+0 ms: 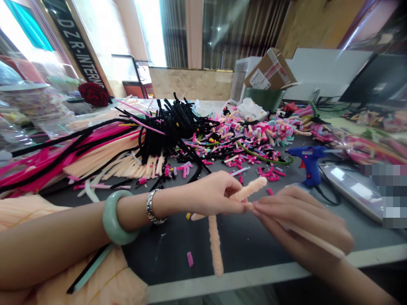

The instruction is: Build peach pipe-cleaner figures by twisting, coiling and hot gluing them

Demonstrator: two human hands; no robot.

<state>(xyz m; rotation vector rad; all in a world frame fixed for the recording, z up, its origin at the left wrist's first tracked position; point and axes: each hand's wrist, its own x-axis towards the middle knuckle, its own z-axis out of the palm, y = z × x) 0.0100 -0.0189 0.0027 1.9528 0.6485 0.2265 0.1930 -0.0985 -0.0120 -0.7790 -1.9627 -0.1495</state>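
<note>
My left hand, with a jade bangle and a silver watch at its wrist, is closed around a peach fuzzy pipe cleaner piece. One coiled end juts up past the thumb, and another coiled length hangs below the palm. Fingertips of my right hand pinch a thin peach strand right beside the left thumb. A pale straight length runs along under the right fingers toward the wrist. How the parts join inside the left hand is hidden.
Black pipe cleaners and peach ones are heaped at the back left. Pink cut bits lie scattered behind my hands. A blue glue gun stands at right, its cord near a shiny tray. Peach bundles lie under my left arm.
</note>
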